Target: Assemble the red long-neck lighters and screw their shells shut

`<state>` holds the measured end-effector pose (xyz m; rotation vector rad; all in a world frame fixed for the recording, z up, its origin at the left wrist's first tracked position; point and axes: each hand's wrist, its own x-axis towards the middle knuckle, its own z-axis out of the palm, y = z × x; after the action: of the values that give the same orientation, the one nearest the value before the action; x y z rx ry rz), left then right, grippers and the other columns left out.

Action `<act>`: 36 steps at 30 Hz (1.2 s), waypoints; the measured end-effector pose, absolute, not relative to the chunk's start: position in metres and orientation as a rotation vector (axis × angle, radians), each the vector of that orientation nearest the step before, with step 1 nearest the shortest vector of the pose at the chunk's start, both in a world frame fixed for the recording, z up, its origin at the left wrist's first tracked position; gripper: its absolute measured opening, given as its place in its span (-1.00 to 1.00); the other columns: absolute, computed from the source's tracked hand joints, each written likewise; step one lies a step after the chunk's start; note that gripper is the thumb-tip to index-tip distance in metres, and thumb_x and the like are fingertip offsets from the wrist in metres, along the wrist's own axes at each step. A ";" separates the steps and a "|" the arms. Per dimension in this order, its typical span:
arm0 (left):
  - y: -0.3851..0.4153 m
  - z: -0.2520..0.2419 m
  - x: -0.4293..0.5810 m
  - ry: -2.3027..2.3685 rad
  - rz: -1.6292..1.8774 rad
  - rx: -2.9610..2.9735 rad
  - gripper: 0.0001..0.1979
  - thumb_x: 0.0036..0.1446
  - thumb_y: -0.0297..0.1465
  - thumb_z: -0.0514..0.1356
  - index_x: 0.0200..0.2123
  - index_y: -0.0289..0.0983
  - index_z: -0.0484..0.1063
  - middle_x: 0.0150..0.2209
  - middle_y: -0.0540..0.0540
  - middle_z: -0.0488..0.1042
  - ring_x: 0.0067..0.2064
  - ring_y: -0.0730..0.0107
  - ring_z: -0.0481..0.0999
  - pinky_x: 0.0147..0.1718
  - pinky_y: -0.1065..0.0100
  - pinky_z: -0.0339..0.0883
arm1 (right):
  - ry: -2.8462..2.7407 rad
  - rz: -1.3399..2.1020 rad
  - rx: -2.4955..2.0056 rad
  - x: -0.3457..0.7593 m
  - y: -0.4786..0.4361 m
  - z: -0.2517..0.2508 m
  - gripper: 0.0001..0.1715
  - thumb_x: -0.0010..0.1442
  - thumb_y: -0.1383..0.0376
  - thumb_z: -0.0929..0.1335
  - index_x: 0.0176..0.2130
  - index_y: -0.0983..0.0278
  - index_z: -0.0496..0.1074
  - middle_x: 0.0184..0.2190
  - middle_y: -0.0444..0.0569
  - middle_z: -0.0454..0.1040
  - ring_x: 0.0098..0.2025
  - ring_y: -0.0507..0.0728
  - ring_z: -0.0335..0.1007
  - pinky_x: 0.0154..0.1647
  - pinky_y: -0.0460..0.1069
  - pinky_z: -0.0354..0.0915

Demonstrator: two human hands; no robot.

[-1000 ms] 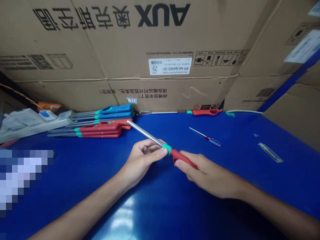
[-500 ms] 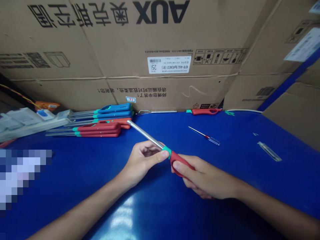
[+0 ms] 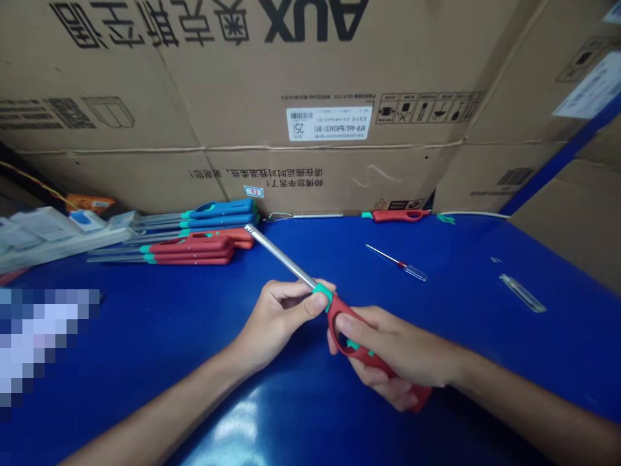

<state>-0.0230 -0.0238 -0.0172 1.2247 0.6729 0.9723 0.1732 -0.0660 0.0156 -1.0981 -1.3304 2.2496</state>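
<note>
My hands hold a long utility lighter (image 3: 339,317) with a steel nozzle tube, a green collar and a red looped handle. The tube points up and left over the blue table. My left hand (image 3: 284,320) pinches the lighter at the green collar, with the thumb on top and the fingers curled under the tube. My right hand (image 3: 392,353) wraps the red handle further back, and its fingers cover part of the loop. The handle's tail sticks out below the right hand at the lower right.
Red and blue lighters (image 3: 189,251) lie in rows at the back left of the blue table (image 3: 145,388). Also lying there are a small screwdriver (image 3: 400,265), a clear strip (image 3: 521,292) and another red lighter (image 3: 400,216). Cardboard boxes (image 3: 310,97) stand behind.
The right hand has slid back along the red handle, showing more of its loop and tail. The lighter's handle has swung lower and to the right. The left hand stays on the collar.
</note>
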 end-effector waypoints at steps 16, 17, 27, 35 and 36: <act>-0.031 -0.015 -0.016 0.600 1.035 1.338 -0.80 0.21 -0.22 0.29 -0.27 -0.18 0.68 -0.13 -0.11 0.63 0.03 0.24 0.52 0.04 0.35 0.37 | -1.158 2.442 -0.828 0.171 -0.065 0.008 -0.50 0.39 -0.11 0.16 -0.25 0.24 0.29 -0.73 -0.36 0.15 -0.79 -0.14 -0.09 -0.75 -0.23 0.07; -0.032 -0.014 -0.016 0.605 1.025 1.323 -0.80 0.19 -0.21 0.30 -0.27 -0.19 0.68 -0.13 -0.12 0.63 0.01 0.23 0.54 0.01 0.35 0.38 | -1.136 2.474 -0.791 0.172 -0.064 0.008 -0.49 0.39 -0.12 0.17 -0.24 0.25 0.29 -0.73 -0.35 0.15 -0.79 -0.14 -0.10 -0.75 -0.23 0.08; -0.029 -0.006 -0.017 0.713 1.005 1.127 -0.70 -0.01 -0.16 0.43 -0.26 -0.21 0.68 -0.35 -0.10 0.65 -0.27 0.34 0.59 -0.15 0.37 0.41 | -1.173 2.444 -0.658 0.184 -0.052 0.003 -0.38 0.26 -0.19 0.25 -0.13 0.30 0.33 -0.63 -0.22 0.40 -0.76 -0.03 0.26 -0.67 -0.12 0.29; -0.013 -0.011 -0.024 0.910 1.190 1.057 -0.68 -0.16 -0.18 0.51 -0.41 -0.28 0.64 -0.49 0.01 0.55 -0.41 0.53 0.43 -0.34 0.49 0.28 | -1.693 1.432 -1.308 0.189 -0.051 0.011 -0.64 0.23 0.10 0.41 -0.07 0.28 0.42 -0.49 -0.23 0.32 -0.52 -0.04 0.27 -0.49 -0.13 0.27; -0.012 -0.011 -0.024 0.920 1.193 1.060 -0.68 -0.14 -0.18 0.50 -0.37 -0.28 0.65 -0.50 0.01 0.54 -0.41 0.53 0.42 -0.35 0.48 0.28 | -1.746 1.334 -1.337 0.188 -0.051 0.009 -0.65 0.28 0.08 0.37 -0.07 0.27 0.43 -0.50 -0.23 0.30 -0.52 -0.03 0.24 -0.51 -0.13 0.22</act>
<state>-0.0240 -0.0125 -0.0108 1.0599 0.9196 1.1930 0.1881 -0.0515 0.0086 -1.3371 -1.7457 1.3343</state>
